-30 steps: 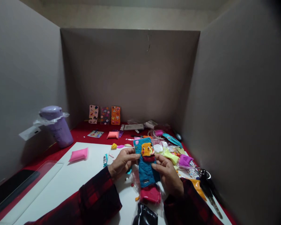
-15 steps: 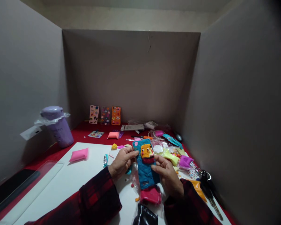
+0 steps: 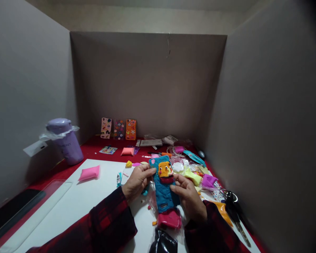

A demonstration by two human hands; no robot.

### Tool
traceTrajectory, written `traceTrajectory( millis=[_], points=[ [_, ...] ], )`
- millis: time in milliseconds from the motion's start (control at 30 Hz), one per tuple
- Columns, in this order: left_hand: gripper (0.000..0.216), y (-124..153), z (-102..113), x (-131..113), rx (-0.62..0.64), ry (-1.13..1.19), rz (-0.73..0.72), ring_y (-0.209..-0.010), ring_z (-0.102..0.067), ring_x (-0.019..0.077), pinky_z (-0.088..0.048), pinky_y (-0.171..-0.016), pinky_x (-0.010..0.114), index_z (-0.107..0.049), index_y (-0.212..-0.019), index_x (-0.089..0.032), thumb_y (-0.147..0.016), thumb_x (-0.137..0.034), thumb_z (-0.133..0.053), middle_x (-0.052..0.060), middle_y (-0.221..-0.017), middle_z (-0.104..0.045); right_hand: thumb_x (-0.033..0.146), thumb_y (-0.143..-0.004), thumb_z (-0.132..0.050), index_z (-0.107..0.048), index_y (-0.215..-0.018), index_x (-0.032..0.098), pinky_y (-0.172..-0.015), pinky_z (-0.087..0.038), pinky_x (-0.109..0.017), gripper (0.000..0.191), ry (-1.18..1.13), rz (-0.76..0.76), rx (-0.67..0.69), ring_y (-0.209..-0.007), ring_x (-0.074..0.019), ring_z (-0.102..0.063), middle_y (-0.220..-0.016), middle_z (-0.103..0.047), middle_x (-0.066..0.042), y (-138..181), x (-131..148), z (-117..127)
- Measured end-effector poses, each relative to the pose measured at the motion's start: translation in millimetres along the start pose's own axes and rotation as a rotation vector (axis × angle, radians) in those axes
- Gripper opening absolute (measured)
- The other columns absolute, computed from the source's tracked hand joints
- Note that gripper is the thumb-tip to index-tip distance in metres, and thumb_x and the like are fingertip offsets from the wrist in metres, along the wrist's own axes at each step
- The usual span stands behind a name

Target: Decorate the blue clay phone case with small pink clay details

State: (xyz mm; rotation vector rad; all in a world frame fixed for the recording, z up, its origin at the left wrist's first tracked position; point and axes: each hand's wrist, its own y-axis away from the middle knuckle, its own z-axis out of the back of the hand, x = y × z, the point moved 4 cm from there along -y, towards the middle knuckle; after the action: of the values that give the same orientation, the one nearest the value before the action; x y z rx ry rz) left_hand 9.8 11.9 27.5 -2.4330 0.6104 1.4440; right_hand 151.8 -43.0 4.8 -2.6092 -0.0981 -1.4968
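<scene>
Between my hands is a phone case (image 3: 162,193) covered in blue clay, tilted up above the white board (image 3: 94,200). An orange clay face (image 3: 165,169) with a dark red lower part decorates its upper half, and a small pink spot marks its top left corner. My left hand (image 3: 137,181) pinches the left edge between thumb and fingers. On the right edge, my right hand (image 3: 188,195) grips it near the red part. Below the case lie a crimson clay packet (image 3: 170,219) and a black clay packet (image 3: 163,242) in clear wrap.
Three decorated phone cases (image 3: 118,129) lean at the back. A purple bottle (image 3: 67,142) stands left, near a pink clay packet (image 3: 89,173). Clay packets, including a yellow one (image 3: 192,175), crowd the right, with keys (image 3: 234,207) by the edge. Grey panels (image 3: 147,84) enclose the table.
Both hands keep the same grip on the blue case, which stays in place. Only the camera view has shifted very slightly.
</scene>
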Motion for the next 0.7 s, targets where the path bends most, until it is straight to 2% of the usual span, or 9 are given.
traceTrajectory(
  millis=[200,400,533,700],
  points=[
    [0.026,0.4,1.0,0.7,0.021,-0.003,-0.001,-0.070,-0.065,0.0185,-0.047,-0.072,0.030,-0.068,-0.082,-0.010,-0.068,-0.030,-0.076,0.009,-0.077,-0.071,0.020,-0.064,-0.073,-0.065,-0.092,0.018,-0.070,-0.051,-0.031,0.028,-0.018,0.000,-0.008,-0.074,-0.0195,-0.068,-0.084,-0.073,-0.004,-2.7,-1.7,4.8],
    [0.021,0.2,0.4,-0.4,0.018,-0.005,0.001,-0.065,-0.063,0.0169,-0.047,-0.069,0.029,-0.068,-0.075,-0.011,-0.065,-0.027,-0.078,0.005,-0.066,-0.068,0.019,-0.065,-0.072,-0.065,-0.094,0.017,-0.071,-0.051,-0.032,0.030,-0.025,-0.003,0.007,-0.076,-0.0207,-0.068,-0.086,-0.073,-0.006,-2.8,-2.6,4.7],
    [0.022,1.2,-0.6,-0.9,0.031,0.000,0.003,-0.064,-0.063,0.0156,-0.047,-0.068,0.029,-0.068,-0.076,-0.011,-0.067,-0.028,-0.077,0.006,-0.070,-0.069,0.019,-0.066,-0.072,-0.065,-0.095,0.018,-0.072,-0.051,-0.032,0.029,-0.032,0.000,0.009,-0.077,-0.0203,-0.068,-0.088,-0.073,-0.006,-2.5,-2.8,5.2],
    [0.027,0.9,-1.0,-0.1,0.050,0.001,0.009,-0.071,-0.065,0.0195,-0.047,-0.074,0.031,-0.069,-0.082,-0.009,-0.064,-0.027,-0.078,0.009,-0.076,-0.071,0.018,-0.066,-0.072,-0.065,-0.095,0.017,-0.071,-0.051,-0.030,0.029,-0.038,0.001,0.018,-0.076,-0.0196,-0.068,-0.087,-0.073,-0.006,-2.3,-2.3,4.3]
  ],
)
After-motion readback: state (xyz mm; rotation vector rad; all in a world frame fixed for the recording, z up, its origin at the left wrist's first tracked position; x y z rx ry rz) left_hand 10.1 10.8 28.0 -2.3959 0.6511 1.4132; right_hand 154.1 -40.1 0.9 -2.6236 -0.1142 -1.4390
